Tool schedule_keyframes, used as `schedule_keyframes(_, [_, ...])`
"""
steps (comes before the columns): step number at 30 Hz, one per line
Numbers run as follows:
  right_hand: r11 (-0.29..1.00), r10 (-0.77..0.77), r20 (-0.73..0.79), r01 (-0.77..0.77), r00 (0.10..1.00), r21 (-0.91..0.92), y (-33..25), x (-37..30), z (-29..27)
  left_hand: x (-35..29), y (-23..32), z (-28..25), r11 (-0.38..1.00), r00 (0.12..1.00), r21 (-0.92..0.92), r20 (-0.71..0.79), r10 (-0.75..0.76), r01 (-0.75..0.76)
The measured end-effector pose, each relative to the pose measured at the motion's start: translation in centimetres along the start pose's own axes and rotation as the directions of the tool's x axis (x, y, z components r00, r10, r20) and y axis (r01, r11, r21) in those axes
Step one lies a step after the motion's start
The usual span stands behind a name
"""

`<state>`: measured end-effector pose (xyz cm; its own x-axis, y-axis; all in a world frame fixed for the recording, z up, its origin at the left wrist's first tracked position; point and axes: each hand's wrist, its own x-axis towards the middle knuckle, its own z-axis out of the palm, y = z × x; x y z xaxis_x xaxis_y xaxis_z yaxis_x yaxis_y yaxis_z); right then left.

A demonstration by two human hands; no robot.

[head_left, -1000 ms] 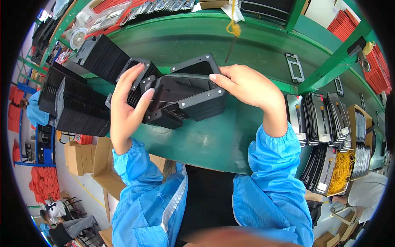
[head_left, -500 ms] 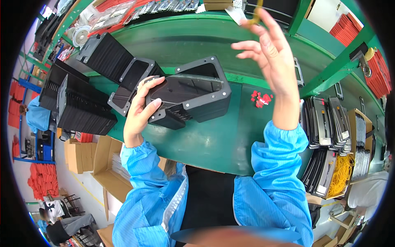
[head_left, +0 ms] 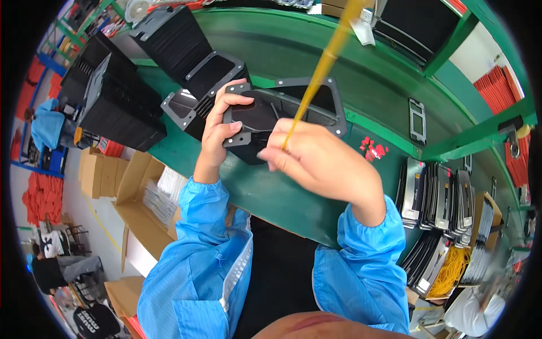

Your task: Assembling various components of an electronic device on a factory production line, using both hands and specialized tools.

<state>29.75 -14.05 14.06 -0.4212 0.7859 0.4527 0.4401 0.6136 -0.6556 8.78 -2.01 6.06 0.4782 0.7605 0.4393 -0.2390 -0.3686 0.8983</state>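
My left hand is closed round the left end of a black framed panel. The panel has a glossy dark face and is tilted over other black frames on the green bench. My right hand is closed in front of the panel's right part. A yellow cord-like strand, blurred by motion, runs from its fingers up past the top edge. Behind the right hand, another black frame with round fasteners shows partly. My fingers hide part of the panel's middle.
Stacks of black frames stand on the bench's left. Small red pieces lie to the right. Beyond them are stacked dark panels, a bundle of yellow cords and a green post. An open cardboard box sits at lower left.
My right hand has come down and left from its raised position to the panel, bringing the yellow strand. My left hand keeps hold of the panel. The whole view has shifted.
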Motion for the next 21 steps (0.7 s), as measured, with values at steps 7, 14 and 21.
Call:
schedule_keyframes(7, [0.988,0.048,0.356,-0.095,0.933,0.118,-2.7,-0.4,0.6,0.0,-0.9,-0.4,0.985,0.992,0.123,-0.037,0.123,-0.117])
schedule_keyframes(14, [0.997,0.073,0.292,-0.068,0.954,-0.027,-2.3,-0.3,2.3,0.2,-1.0,-1.4,0.965,0.972,0.147,0.124,0.202,-0.219])
schedule_keyframes(21, [0.999,0.035,0.344,-0.040,0.938,0.008,-0.3,-0.6,3.1,0.3,-0.9,-1.5,0.948,0.970,0.226,0.147,0.196,-0.225])
